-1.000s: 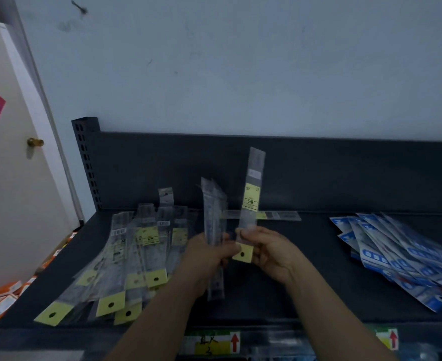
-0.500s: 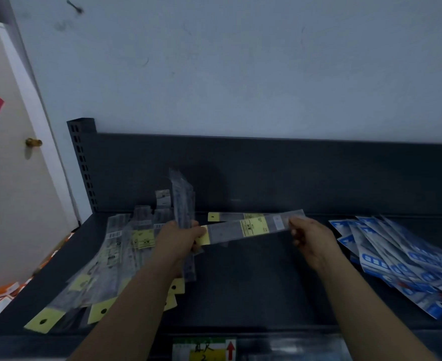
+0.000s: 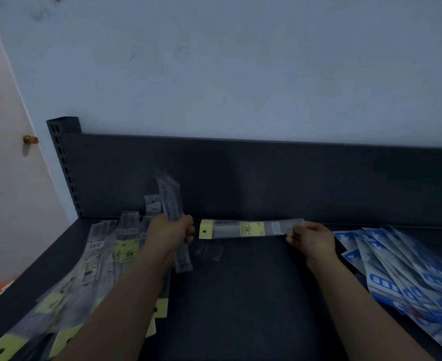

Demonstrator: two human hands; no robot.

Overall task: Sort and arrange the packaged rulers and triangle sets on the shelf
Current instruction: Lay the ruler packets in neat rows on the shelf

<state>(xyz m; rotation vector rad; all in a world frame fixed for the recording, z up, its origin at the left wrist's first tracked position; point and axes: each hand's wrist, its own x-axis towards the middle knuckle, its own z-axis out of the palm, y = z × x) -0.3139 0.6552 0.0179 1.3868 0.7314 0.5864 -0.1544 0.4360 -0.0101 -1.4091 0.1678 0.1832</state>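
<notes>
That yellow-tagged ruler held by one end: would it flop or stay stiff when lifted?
Probably stiff: the packaged ruler runs straight while the right hand pinches only its end. Likely light, being so thin. Its glossy sleeve may slip.

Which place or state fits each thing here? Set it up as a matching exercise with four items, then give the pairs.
1 single ruler
2 ruler bundle
3 blue packets
4 ruler pile

A fanned out on the shelf, right side
B gripped upright in the left hand
C spread on the shelf, left side
D pinched level by the right hand

Pairs: 1-D, 2-B, 3-A, 4-C
</notes>
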